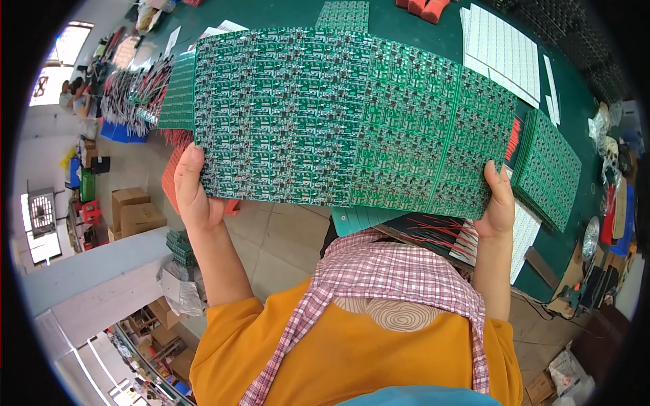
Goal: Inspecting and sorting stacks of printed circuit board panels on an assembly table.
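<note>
A wide sheet of green circuit board panels is held up in front of me, tilted, between my two hands. Its left part (277, 115) looks darker and densely covered with components; the right part (433, 125) is lighter green. Whether these are joined or overlapping panels I cannot tell. My left hand (198, 189) grips the lower left edge, thumb on the front face. At the lower right edge my right hand (499, 206) grips likewise, with its thumb in front. The other fingers of both hands are mostly hidden behind the panels.
A stack of similar panels (552, 169) stands right on the green table (399, 40). White sheets (504, 51) lie behind it. Bundled wires (132, 95) are at the far left, red wires (437, 227) near my apron. Cardboard boxes (141, 215) rest on the floor. Another person (81, 101) is far left.
</note>
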A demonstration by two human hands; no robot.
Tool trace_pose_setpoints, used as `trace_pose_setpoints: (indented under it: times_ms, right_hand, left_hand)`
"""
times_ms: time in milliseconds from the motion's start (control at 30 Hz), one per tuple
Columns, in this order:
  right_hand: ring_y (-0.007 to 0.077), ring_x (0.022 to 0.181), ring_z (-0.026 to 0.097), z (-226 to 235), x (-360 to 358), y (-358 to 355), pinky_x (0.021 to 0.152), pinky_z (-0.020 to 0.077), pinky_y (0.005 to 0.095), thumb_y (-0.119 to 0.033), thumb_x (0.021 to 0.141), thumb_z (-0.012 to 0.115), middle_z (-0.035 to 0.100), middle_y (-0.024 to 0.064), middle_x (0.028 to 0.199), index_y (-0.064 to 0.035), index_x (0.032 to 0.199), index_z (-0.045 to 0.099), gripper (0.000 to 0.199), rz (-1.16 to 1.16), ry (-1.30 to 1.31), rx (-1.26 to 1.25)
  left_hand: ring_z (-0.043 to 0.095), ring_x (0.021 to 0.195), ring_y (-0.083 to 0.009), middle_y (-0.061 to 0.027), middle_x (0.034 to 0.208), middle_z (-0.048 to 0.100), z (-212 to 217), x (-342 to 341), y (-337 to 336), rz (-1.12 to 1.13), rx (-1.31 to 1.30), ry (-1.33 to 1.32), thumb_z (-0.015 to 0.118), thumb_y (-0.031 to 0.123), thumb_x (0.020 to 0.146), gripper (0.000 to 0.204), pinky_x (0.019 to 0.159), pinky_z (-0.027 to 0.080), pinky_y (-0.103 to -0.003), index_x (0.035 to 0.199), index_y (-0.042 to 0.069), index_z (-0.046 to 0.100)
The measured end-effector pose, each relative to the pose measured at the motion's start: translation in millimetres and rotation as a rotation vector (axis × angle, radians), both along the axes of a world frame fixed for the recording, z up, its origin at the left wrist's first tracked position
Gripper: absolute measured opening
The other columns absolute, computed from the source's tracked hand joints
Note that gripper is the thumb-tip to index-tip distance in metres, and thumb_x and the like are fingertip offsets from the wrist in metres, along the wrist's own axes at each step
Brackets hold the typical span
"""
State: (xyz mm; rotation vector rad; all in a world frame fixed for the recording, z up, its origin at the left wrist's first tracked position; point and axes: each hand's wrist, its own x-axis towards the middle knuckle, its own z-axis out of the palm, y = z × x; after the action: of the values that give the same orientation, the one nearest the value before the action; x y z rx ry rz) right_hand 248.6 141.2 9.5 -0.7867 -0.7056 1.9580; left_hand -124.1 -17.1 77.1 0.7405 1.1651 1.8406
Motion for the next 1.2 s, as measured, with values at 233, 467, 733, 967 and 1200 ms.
trace_pose_setpoints:
  times_ms: [233,467,733,967,1200]
  right_hand:
    - [0.0200,0.103,0.057,4,1,-1,0.088,0.0471,0.0342,-0.019,0.091,0.051,0.056,0.0091,0.119,-0.0028,0.127,0.043,0.039,-0.012,-0.013,0.002]
    - [0.0190,0.098,0.059,2,9,-3,0.084,0.0495,0.0333,-0.019,0.091,0.052,0.058,0.0088,0.113,-0.0031,0.125,0.045,0.038,-0.042,-0.031,-0.035]
    - [0.0183,0.094,0.061,7,6,-5,0.080,0.0515,0.0333,-0.016,0.091,0.052,0.060,0.0086,0.111,-0.0037,0.122,0.048,0.034,-0.023,0.043,-0.071]
    - [0.0178,0.096,0.060,14,5,-5,0.082,0.0505,0.0331,-0.018,0.090,0.053,0.059,0.0084,0.112,-0.0036,0.123,0.047,0.036,0.020,0.018,-0.027]
    - [0.0173,0.098,0.058,9,-6,-5,0.085,0.0484,0.0322,-0.018,0.090,0.054,0.058,0.0083,0.114,-0.0032,0.123,0.047,0.037,0.075,0.026,-0.059]
  left_hand:
    - [0.058,0.099,-0.0235,-0.0142,0.113,0.058,-3,-42,-10,0.299,-0.057,-0.148,0.050,0.018,0.091,0.036,0.086,0.047,-0.036,0.117,-0.007,0.050]
    - [0.060,0.094,-0.0255,-0.0124,0.106,0.061,-59,-240,-2,0.443,-0.122,-0.239,0.051,0.014,0.091,0.025,0.080,0.051,-0.039,0.111,-0.001,0.053]
    - [0.059,0.097,-0.0309,-0.0149,0.112,0.058,-81,-288,7,0.665,-0.291,-0.011,0.050,0.013,0.091,0.031,0.080,0.053,-0.045,0.117,-0.004,0.049]
    - [0.058,0.090,-0.0225,-0.0126,0.105,0.059,-57,-260,6,0.771,-0.595,0.543,0.056,0.011,0.086,0.034,0.074,0.049,-0.032,0.114,-0.006,0.052]
    - [0.058,0.093,-0.0163,-0.0093,0.103,0.061,10,4,56,0.266,-0.232,0.525,0.049,0.024,0.092,0.035,0.079,0.045,-0.029,0.116,-0.001,0.052]
